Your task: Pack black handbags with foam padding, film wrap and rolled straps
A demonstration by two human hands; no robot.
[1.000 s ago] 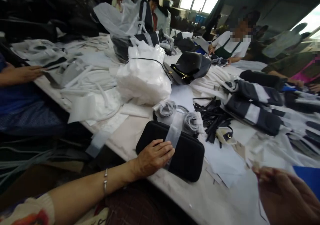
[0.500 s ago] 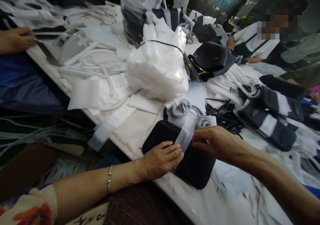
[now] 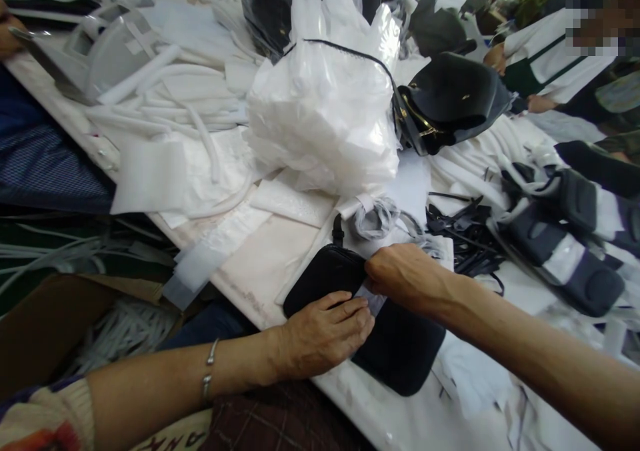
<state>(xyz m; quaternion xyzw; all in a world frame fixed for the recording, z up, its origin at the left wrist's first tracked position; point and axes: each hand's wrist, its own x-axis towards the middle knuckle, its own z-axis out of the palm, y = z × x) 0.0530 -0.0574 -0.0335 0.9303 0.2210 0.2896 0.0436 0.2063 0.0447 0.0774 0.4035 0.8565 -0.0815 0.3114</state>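
A black zippered case (image 3: 407,344) with rounded corners lies at the table's near edge. Across its middle runs a translucent whitish plastic strip (image 3: 371,299). My left hand (image 3: 325,331) lies over the case's near side, fingers flat on the strip and the lid. My right hand (image 3: 400,274) is closed in a fist on the strip near the far edge of the case; its fingertips are hidden. Just behind the case sit coiled grey cords (image 3: 376,217) and a black strap end (image 3: 339,229).
A big bundle of white plastic bags (image 3: 320,124) stands beyond the case. Black pouches (image 3: 450,97) and strip-wrapped black cases (image 3: 575,264) lie to the right. White foam pieces (image 3: 150,174) cover the left. A cardboard box (image 3: 45,324) sits below. Other people's hands (image 3: 543,104) show at the edges.
My right hand has moved left and down onto the strip, closing over it where it was raised beside it before. My left hand stays on the case. The view has shifted.
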